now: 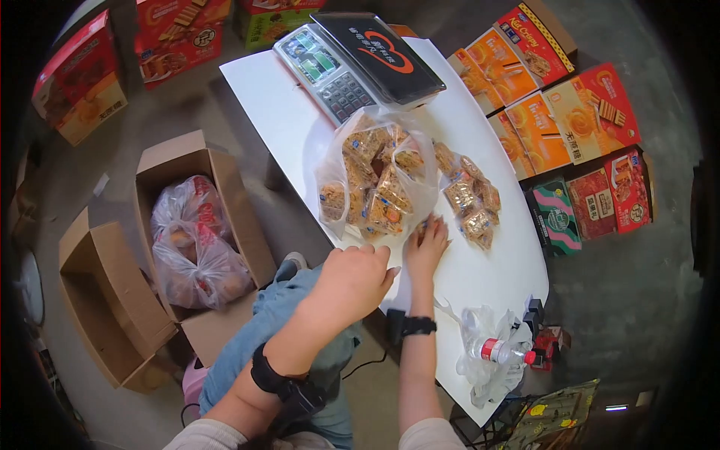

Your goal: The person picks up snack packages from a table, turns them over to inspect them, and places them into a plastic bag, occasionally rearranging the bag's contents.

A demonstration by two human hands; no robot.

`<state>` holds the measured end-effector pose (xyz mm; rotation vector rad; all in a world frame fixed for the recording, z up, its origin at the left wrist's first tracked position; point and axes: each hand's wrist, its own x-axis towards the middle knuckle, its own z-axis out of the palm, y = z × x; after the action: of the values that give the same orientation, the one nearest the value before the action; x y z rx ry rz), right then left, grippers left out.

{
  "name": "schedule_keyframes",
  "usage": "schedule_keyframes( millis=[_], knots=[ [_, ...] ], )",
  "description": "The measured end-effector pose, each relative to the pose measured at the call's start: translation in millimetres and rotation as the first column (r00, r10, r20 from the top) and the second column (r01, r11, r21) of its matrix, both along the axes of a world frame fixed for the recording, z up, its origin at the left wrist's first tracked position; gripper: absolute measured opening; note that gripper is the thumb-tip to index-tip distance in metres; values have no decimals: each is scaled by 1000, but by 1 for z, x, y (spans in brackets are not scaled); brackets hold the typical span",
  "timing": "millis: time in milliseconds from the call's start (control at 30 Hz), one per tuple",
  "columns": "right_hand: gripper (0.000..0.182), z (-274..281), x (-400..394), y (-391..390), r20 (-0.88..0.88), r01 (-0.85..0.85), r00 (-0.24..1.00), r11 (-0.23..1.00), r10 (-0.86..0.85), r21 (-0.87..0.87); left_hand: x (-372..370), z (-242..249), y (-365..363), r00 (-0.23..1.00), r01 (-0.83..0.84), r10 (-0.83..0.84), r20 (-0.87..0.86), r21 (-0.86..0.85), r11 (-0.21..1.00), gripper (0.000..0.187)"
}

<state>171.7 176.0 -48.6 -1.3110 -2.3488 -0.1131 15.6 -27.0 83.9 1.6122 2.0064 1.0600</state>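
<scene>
— Why is the clear bag point(375, 180) slumped open near the scale point(352, 60)?

— I steady its near edge with my left hand point(352, 281), loosely curled; my right hand point(426, 244) pinches a snack packet, loose packets point(469, 199) piled right.

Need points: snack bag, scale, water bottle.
snack bag point(375, 180), head view, on the clear plastic front over the wrapped snacks.
scale point(382, 54), head view, on the black weighing platform.
water bottle point(501, 350), head view, on the red label band.

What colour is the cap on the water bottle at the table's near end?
Red, like its label band; the water bottle lies on a clear plastic bag. Head view shows it.
</scene>
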Motion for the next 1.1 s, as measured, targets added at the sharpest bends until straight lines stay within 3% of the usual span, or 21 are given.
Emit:
schedule_keyframes(
  millis=[67, 133, 267, 300, 333, 367, 400, 467, 533, 600, 633, 733, 800, 833, 867, 933, 1033, 1100],
  knots=[
    [58, 8, 1, -29, 36, -11, 999, 1000, 12, -14, -3, -3, 2, 1000, 15, -15, 23, -18, 1000, 25],
    [57, 11, 11, -55, -14, -86, 996, 988, 85, -125, -2, -7, 3, 1000, 2, -2, 23, -12, 1000, 25],
    [50, 20, 22, -74, -117, -112, 989, 976, 91, -189, 1, -7, 4, 1000, -8, 8, 28, 0, 1000, 26],
    [47, 32, 19, -76, -461, -130, 883, 894, -93, -429, 3, -8, 5, 1000, 0, 0, 27, -1, 1000, 26],
    [45, 45, 17, -79, -680, -238, 648, 757, -343, -609, 5, -9, 7, 999, -7, 7, 37, -8, 1000, 28],
    [47, 57, 14, -84, -868, -478, 338, 728, -364, -491, 7, -8, 8, 999, -14, 15, 45, -14, 1000, 31],
    [47, 72, 9, -93, -871, -476, 331, 733, -363, -486, 8, -6, 9, 999, -7, 7, 39, -10, 1000, 31],
    [49, 99, 1, -114, -787, -733, -145, 599, -600, -322, 11, -1, 10, 998, -28, 30, 48, -55, 998, 44],
    [48, 96, -11, -136, -813, -756, -133, 589, -567, -286, 10, 5, 8, 994, 20, -8, 108, -109, 994, 51],
    [49, 90, -25, -156, -863, -493, -37, 761, -504, -423, 5, 10, 5, 987, 76, -50, 154, -169, 983, 58],
    [49, 87, -21, -159, -858, -435, 73, 758, -508, -486, 1, 12, 4, 989, 111, -87, 117, -222, 969, 60],
    [49, 84, -15, -167, -864, -453, 60, 758, -500, -470, -2, 13, 3, 990, 137, -126, 55, -320, 937, 60],
    [49, 85, -6, -169, -862, -494, -9, 752, -506, -436, -2, 6, 3, 993, 121, -121, 2, -98, 988, 61],
    [49, 89, -2, -171, -867, -475, 66, 748, -494, -463, -1, 8, 2, 991, 129, -128, 34, -29, 991, 59],
    [49, 92, 1, -174, -866, -455, 142, 745, -480, -488, -1, 10, 2, 990, 139, -138, 26, -37, 990, 59],
    [45, 97, 1, -176, -883, -436, 94, 778, -460, -452, -1, 12, 2, 981, 166, -171, 90, 62, 984, 56],
    [40, 99, 9, -177, -864, -452, 117, 749, -490, -485, 1, 12, 2, 981, 171, -184, 58, 171, 970, 53],
    [38, 95, 14, -175, -866, -493, 120, 728, -485, -476, -1, 17, 2, 979, 197, -200, 36, 80, 977, 50]
  ],
)
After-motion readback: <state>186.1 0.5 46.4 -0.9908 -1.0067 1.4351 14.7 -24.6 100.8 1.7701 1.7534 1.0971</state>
